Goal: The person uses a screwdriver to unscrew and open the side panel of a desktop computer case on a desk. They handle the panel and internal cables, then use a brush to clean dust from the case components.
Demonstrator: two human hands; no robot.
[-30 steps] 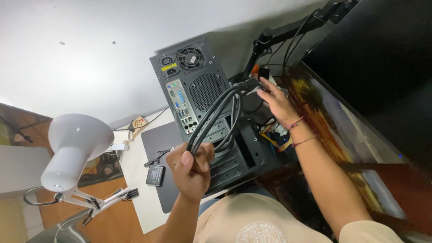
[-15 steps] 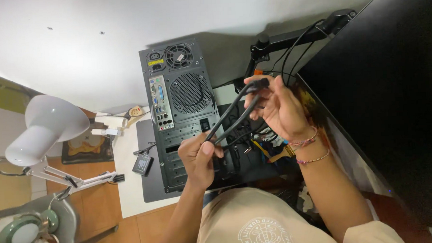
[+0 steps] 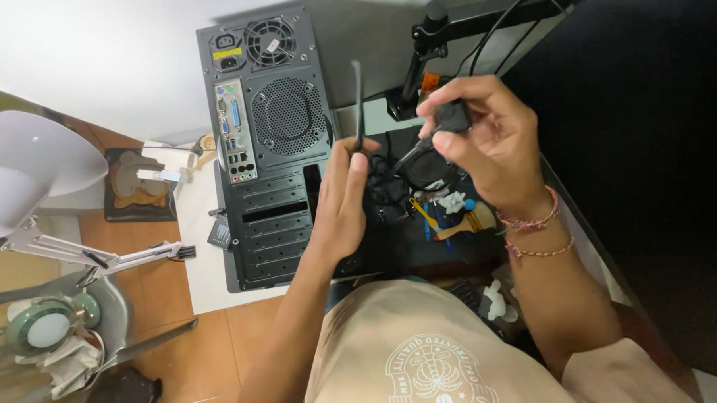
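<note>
A black cable (image 3: 358,106) is pinched by the left hand (image 3: 341,202), its plug (image 3: 453,115) by the right hand (image 3: 492,145). Hard pulling could strain the connector inside the computer case (image 3: 273,141).

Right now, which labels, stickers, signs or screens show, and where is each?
Yellow sticker: small rectangle on the computer case, top of its rear panel, left of the fan grille.
White sticker: small, tilted, on that fan grille.
Monitor: large dark screen, right side, unlit.
Picture tile: square, dark frame, orange-brown, left of the case.
</note>
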